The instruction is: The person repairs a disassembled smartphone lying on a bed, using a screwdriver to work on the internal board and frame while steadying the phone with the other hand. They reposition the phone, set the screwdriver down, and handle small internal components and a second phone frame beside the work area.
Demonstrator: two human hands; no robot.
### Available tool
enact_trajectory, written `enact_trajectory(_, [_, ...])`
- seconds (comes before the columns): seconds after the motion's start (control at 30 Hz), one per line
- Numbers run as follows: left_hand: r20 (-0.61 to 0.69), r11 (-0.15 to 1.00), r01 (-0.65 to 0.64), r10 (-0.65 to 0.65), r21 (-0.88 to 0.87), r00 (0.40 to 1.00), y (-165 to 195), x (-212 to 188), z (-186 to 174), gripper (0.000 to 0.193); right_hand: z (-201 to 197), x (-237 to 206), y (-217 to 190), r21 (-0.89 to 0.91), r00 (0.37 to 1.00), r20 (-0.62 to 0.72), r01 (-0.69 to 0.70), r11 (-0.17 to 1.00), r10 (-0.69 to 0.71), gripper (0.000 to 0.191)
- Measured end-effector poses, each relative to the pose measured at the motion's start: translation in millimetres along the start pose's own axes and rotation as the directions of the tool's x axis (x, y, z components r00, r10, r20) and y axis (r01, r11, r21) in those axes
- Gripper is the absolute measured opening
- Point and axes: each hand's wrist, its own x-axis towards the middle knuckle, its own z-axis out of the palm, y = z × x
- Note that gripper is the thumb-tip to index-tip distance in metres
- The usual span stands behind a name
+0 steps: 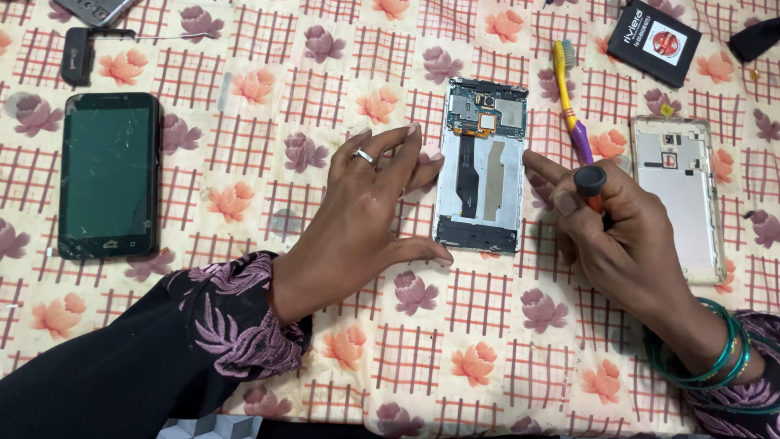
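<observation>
Opened phone [481, 175]: flat metal rectangle.

The opened phone [481, 167] shows a dull metal frame, bare circuit parts and a matt black ribbon. The back cover [681, 199] beside it looks like brushed pale metal. The screwdriver [591, 185] has a smooth plastic cap. The dark phone [109, 175] has glossy, scratched glass. All lie on a printed cloth [455, 341], soft and matt.
</observation>
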Motion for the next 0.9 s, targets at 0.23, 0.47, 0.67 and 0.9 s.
enact_trajectory(0.23, [0.001,1.0,-0.006,0.006,0.006,1.0,0.4,-1.3,-1.6,0.108,-2.1,3.4,-1.5,-0.025,0.996,0.07,0.049,0.998,-0.047,0.009])
enact_trajectory(0.47, [0.003,1.0,0.021,-0.021,-0.009,1.0,1.7,-0.6,-2.1,0.108,-3.5,1.8,1.8,-0.014,0.994,0.09,0.058,0.998,-0.056,0.011])
enact_trajectory(0.67, [-0.008,0.999,0.029,-0.029,-0.013,1.0,2.0,-2.6,-1.7,0.11,-3.2,0.3,4.1,0.062,0.999,0.049,-0.02,0.998,0.017,0.013])
enact_trajectory(0.9, [-0.029,0.999,0.026,-0.027,-0.029,0.999,1.6,-4.5,-0.8,0.108,-1.9,0.2,-0.3,0.013,0.998,0.032,-0.048,0.999,0.048,0.018])
